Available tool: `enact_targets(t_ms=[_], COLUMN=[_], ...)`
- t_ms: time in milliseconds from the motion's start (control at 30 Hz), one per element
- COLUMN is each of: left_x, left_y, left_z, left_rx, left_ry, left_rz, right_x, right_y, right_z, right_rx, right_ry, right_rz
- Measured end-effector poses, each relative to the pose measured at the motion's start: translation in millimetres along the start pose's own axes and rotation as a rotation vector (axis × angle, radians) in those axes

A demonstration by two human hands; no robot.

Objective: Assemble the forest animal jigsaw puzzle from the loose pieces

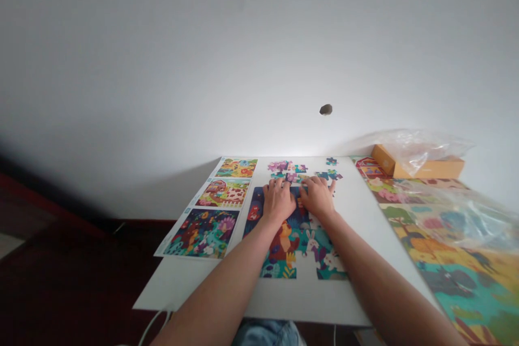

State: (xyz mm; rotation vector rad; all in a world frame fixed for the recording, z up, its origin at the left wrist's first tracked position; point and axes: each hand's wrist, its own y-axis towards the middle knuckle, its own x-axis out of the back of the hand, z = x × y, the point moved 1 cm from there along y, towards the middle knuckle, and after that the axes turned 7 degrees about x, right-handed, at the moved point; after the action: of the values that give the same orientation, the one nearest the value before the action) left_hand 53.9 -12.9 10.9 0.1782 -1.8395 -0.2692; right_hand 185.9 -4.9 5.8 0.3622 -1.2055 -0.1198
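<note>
A partly assembled jigsaw puzzle (284,243) lies on the white table, showing a bear and a rabbit on a dark blue and green ground. Gaps show in its lower edge and right part. My left hand (279,201) rests on its upper part, palm down with fingers stretched toward the far edge. Beside it, my right hand (319,197) lies over the upper right part, fingers apart. Any piece under the fingertips is hidden. Just beyond the hands are loose puzzle pieces (291,177), a pink cluster (278,166) and more teal pieces (334,174).
Left of the puzzle is a picture sheet (239,210) with three printed scenes. Farther right lies another, larger puzzle picture (436,275) with animals, partly under clear plastic (478,224). An orange box (433,167) stands at the back right against the white wall (243,65).
</note>
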Motion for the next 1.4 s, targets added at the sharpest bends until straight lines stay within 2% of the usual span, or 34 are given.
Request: enact_targets(t_ms=[267, 533, 633, 733, 933, 1067, 1233, 1400], left_x=[-1.5, -10.8, -12.8, -13.6, -17.9, -18.4, -13.7, -13.2], left_y=[2.8, 7.5, 7.6, 7.1, 8.2, 12.9, 18.3, 20.6], left_z=[5.1, 11.4, 11.1, 12.3, 21.7, 29.5, 38.5, 40.3], left_rx=[-0.003, -0.030, -0.040, -0.049, -0.076, -0.047, 0.004, 0.119], left_ry=[-0.053, -0.101, -0.092, -0.090, -0.214, -0.382, -0.634, -0.713], left_rz=[-0.015, -0.084, -0.099, -0.089, -0.098, -0.127, -0.181, -0.183], right_x=[15.7, 32.2, 30.4, 25.8, 25.4, 21.5, -1.1, -16.1], right_y=[3.9, 7.1, 9.7, 10.7, 17.7, 49.7, 99.6, 124.6], right_z=[7.1, -4.7, -8.7, -11.2, -15.6, -11.9, -7.3, -19.4], right_rx=[-0.019, -0.070, -0.164, -0.251, -0.296, -0.290, -0.149, -0.167], right_ry=[0.177, 0.333, 0.267, 0.169, 0.082, -0.033, -0.066, -0.055], right_rz=[-0.201, -0.316, -0.246, -0.102, 0.124, 0.243, 0.297, 0.357])
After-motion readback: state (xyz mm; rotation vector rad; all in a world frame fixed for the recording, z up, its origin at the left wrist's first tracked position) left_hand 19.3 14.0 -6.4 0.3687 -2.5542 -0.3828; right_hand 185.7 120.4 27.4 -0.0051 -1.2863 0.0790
